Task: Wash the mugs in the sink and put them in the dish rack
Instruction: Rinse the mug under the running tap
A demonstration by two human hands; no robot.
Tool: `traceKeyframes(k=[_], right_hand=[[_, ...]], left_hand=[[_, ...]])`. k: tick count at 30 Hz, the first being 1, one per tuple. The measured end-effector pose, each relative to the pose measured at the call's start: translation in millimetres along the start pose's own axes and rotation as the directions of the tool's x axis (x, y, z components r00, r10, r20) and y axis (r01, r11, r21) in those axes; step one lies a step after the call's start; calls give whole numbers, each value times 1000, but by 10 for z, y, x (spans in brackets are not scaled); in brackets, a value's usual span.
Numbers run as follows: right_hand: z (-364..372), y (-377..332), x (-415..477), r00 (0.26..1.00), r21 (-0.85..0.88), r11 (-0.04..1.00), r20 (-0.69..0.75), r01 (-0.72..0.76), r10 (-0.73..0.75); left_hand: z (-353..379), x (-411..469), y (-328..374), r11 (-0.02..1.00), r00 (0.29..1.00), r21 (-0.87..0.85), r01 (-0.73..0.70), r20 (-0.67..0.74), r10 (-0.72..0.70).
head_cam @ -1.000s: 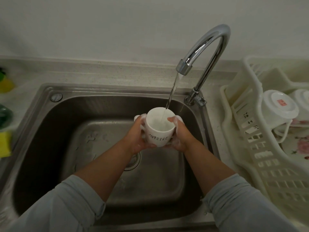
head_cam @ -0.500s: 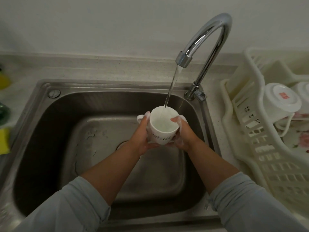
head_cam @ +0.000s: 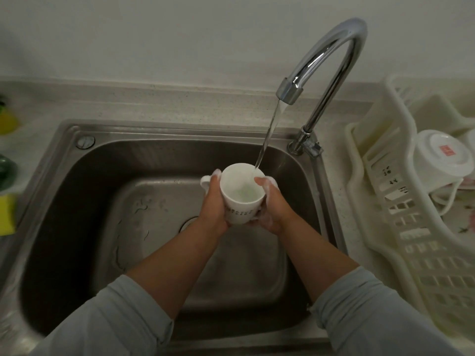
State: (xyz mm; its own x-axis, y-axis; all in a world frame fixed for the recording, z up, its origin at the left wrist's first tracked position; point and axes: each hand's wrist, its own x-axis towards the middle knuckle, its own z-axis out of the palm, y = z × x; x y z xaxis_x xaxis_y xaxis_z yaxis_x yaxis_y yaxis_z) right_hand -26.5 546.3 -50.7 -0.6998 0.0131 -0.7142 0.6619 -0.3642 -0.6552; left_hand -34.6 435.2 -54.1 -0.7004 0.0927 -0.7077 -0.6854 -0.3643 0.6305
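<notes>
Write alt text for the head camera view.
A left hand and soapy right hand hold a white ceramic mug under water running from a curved chrome tap over a steel sink. A cream plastic dish rack beside it holds an upturned white mug.

Reaches forward with both bare forearms, converging. Grips mug (head_cam: 243, 201) from its left with left hand (head_cam: 214, 204), fingertips up by the handle. Cups its right side with right hand (head_cam: 273, 211), thumb hooked over the rim, suds on fingers.
</notes>
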Motion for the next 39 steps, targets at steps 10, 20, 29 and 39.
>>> traceKeyframes(k=[10,20,29,39], right_hand=[[-30,92,74,997,48,997,-37,-60,61],[-25,142,37,999,27,999,-34,-38,39],[-57,122,15,999,37,999,-42,-22,23],[-152,115,44,990,110,984,32,-143,140]], left_hand=[[43,69,-108,999,979,-9,-40,-199,37],[-16,20,-133,997,985,58,-54,-161,63],[-15,-30,-120,998,993,53,-44,-106,49],[-52,-109,-72,986,995,157,-59,-67,71]])
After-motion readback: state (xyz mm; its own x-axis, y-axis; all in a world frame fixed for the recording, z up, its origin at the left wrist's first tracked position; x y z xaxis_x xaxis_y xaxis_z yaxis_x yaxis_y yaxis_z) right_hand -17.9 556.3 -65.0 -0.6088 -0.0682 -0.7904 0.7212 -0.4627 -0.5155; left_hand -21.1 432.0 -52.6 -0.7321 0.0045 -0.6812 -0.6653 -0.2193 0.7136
